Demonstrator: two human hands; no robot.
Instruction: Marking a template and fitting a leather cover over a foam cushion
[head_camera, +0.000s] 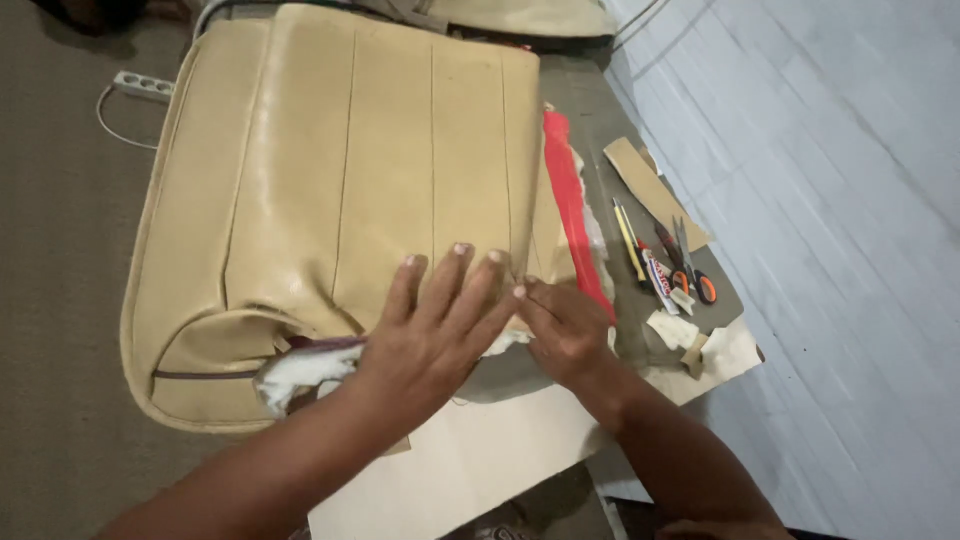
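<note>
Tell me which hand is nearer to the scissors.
Right. The right hand pinches the cushion edge just left of the scissors; the left hand lies flat on the cushion, farther left.

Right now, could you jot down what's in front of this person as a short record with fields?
Main item: tan seat cushion, cover torn at the near edge, white padding showing
Left hand: left hand flat on the cushion, fingers spread
Right hand: right hand pressing the cover's near edge
Beside cushion: red strip
Tools: scissors, yellow pen
Far left: power strip

Glossy beige leather seat cushion.
</note>
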